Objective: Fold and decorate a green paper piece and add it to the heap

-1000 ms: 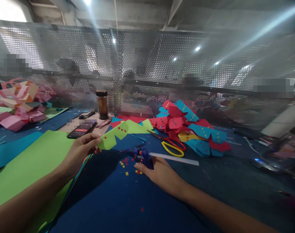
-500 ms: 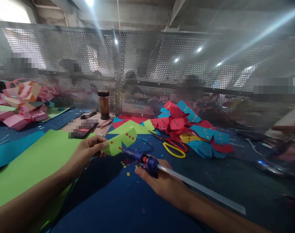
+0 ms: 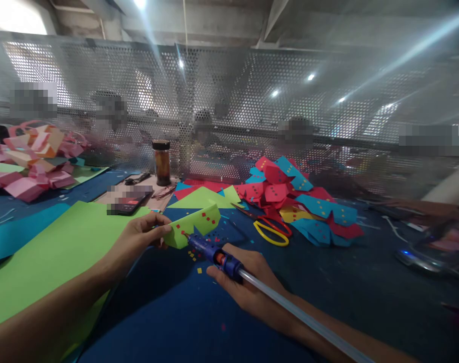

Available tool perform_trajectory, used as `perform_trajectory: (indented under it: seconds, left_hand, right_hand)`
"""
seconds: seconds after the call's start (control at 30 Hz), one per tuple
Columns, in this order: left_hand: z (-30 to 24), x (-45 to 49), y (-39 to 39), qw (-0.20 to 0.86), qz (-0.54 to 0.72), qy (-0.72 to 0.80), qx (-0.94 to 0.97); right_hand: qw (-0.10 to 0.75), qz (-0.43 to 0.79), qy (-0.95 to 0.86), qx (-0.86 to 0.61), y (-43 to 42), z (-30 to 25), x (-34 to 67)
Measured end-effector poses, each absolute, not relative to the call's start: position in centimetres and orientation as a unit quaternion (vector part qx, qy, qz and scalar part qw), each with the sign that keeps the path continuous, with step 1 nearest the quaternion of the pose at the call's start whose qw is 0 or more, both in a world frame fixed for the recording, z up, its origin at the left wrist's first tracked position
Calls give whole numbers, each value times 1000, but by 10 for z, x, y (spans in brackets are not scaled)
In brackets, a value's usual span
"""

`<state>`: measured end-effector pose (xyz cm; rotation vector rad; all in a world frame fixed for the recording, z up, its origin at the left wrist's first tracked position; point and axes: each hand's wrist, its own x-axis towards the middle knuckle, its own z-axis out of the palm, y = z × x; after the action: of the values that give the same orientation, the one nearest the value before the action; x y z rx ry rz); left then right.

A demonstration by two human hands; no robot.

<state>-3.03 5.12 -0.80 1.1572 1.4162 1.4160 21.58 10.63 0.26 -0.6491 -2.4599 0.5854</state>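
Note:
Pinched by its left end, a cut piece of green paper (image 3: 204,222) with several small red squares on it is in my left hand (image 3: 149,231). My right hand (image 3: 248,277) is wrapped round a blue glue gun (image 3: 206,248), with a long clear glue stick (image 3: 285,305) out of its back. The gun's nozzle meets the green paper at a red square near its lower edge; whether they touch I cannot tell. Below lie loose red and yellow paper squares (image 3: 199,270) on the dark blue table (image 3: 169,312).
Scissors with yellow and red handles (image 3: 272,234) lie beside a pile of cut red and blue papers (image 3: 320,209). A large green sheet (image 3: 70,252), a phone (image 3: 131,201) and a lidded jar (image 3: 161,164) are at left. Pink folded paper (image 3: 33,176) sits far left. A perforated metal screen (image 3: 233,91) stands behind.
The green paper has shifted slightly right and down and shows more red squares. The glue gun has moved a little left, its nozzle now further left on the paper.

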Motion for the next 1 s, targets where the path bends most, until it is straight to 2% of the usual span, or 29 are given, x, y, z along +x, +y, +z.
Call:
perform_trajectory:
  seconds: [1.0]
  left_hand:
    - [-3,-26,48,396,547,562,477]
  right_hand:
    - [253,214,-913,-239,107,-2,217]
